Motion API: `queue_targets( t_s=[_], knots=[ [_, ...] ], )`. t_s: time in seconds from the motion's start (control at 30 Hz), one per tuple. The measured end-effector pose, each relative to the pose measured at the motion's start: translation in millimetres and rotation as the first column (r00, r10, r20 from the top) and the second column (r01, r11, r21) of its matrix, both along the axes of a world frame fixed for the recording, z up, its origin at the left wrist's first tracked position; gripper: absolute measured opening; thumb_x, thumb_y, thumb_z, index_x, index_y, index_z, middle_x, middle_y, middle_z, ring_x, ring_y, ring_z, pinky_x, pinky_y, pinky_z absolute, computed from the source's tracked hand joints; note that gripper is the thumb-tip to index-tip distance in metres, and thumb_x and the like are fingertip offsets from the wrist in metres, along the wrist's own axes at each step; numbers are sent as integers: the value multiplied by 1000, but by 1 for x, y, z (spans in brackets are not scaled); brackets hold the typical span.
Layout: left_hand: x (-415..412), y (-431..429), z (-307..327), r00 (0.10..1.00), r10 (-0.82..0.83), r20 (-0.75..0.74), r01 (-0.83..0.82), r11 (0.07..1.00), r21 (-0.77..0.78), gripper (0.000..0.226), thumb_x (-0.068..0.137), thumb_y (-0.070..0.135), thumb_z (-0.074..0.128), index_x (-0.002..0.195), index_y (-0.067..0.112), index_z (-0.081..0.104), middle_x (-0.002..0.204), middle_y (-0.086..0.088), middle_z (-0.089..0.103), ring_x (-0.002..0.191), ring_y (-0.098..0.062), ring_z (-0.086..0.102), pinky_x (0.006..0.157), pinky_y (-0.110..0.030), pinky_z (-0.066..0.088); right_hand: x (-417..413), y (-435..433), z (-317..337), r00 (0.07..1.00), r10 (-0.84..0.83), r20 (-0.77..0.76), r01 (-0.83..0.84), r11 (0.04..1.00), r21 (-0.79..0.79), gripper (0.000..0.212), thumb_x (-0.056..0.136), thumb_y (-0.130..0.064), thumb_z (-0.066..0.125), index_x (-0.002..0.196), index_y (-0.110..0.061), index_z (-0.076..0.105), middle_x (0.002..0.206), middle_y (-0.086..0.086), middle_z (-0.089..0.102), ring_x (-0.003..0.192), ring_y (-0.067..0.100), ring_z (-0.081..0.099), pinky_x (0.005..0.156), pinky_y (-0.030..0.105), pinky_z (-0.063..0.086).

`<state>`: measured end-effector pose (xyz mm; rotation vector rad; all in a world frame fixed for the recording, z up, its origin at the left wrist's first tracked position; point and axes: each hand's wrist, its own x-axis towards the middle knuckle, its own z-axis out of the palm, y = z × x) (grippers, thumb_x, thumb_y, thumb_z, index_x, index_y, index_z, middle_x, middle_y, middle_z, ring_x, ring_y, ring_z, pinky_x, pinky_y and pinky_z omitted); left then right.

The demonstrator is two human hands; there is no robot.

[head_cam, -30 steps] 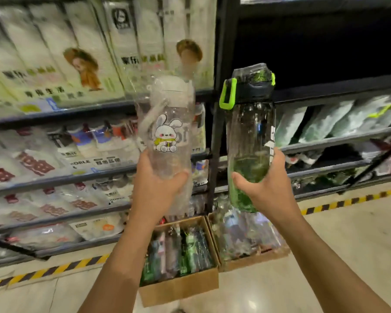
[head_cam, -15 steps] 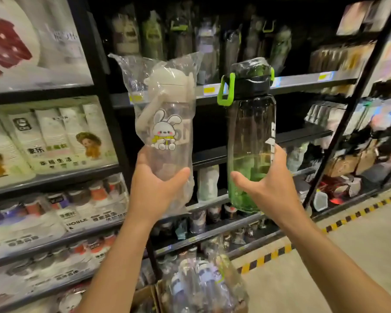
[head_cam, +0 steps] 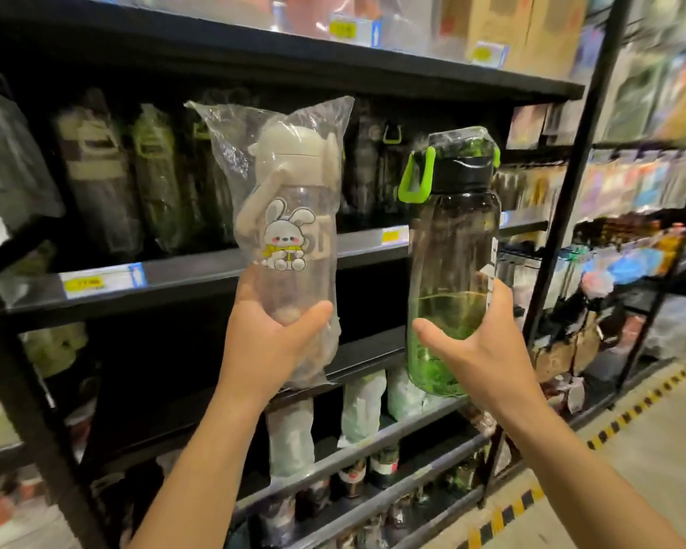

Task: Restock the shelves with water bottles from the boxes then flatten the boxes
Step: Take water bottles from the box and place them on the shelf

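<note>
Head view, only cam. Left grip [head_cam: 270, 342] is wrapped round the lower body of the bunny bottle [head_cam: 290, 231], clear w/ cream lid, in its plastic bag. Right grip [head_cam: 480, 350] is curled round the lower part of the green bottle [head_cam: 452, 239]: dark tint, black cap, lime loop, film over the top. Both are upright, held up in front of the middle shelf [head_cam: 199, 271], not touching it. Bagged bottles [head_cam: 104, 180] already stand in a row on it.

Progress, my guess: restock is mid-way, these two not placed yet. Boxes are out of frame, so can't tell how many are left; flattening presumably to come.

Text: bunny print, no words I can read. White vertical lettering on the green bottle is cut off by my thumb side, unreadable. Yellow price tags [head_cam: 84, 283] too blurred.
</note>
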<state>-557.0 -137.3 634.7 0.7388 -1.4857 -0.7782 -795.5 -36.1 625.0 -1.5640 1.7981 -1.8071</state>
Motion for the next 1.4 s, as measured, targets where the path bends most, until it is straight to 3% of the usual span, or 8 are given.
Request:
queue_targets(
  t_s=[0.23,0.5,0.63,0.83,1.0,1.13,1.23,1.4],
  knots=[
    [-71,-87,44,997,-45,-66,40,996,-79,70,63,47,86,125,50,55,117,27,69,109,3,67,92,-24,54,-63,-87,42,999,-31,-24,28,994,-104,79,71,-52,86,131,-39,38,108,-34,63,101,-17,59,76,-2,42],
    [-119,-154,92,994,-14,-107,-8,980,-200,65,72,28,90,122,43,52,112,36,67,105,11,66,82,-6,50,-96,-197,81,995,91,-50,-101,955,-277,79,79,-29,89,134,-33,33,108,-47,56,103,-16,61,78,0,44],
    [-142,-195,101,994,38,-104,-55,986,-158,66,68,38,91,117,55,49,116,32,68,108,7,66,85,-10,53,-113,-247,95,983,179,-39,-182,934,-308,84,72,-45,88,135,-33,34,112,-41,57,109,-12,61,82,5,48],
    [-181,-254,99,980,189,-67,-189,982,8,82,61,43,90,133,40,51,124,15,70,108,2,68,96,-26,56,-155,-326,98,960,255,-115,-275,939,-209,104,62,-63,85,146,-32,33,129,-21,52,129,22,54,107,46,50],
    [-210,-289,96,961,277,-8,-276,957,88,79,74,13,91,137,34,48,118,16,70,102,5,68,90,-20,55,-181,-381,97,932,344,-117,-353,934,-62,111,55,-66,84,146,-29,33,122,-12,59,123,21,56,104,41,50],
    [-230,-318,98,940,339,22,-337,920,202,42,71,6,93,94,27,65,85,17,75,79,1,70,68,-15,54,-197,-426,98,929,360,-87,-357,933,52,70,60,-42,98,105,-28,46,102,-2,66,98,16,66,84,38,56],
    [-238,-345,102,920,386,68,-388,874,292,28,71,10,93,93,12,75,86,2,77,79,-13,72,57,-13,51,-205,-458,102,933,354,-67,-344,930,127,58,62,-35,100,102,-22,59,98,1,71,91,17,70,73,31,55],
    [-243,-394,103,881,445,162,-473,810,346,61,83,3,84,138,1,58,137,-19,63,125,-34,61,105,-43,52,-205,-504,113,852,445,276,-510,823,250,109,72,-35,95,157,-6,32,155,15,47,138,32,49,108,38,46]
  ],
)
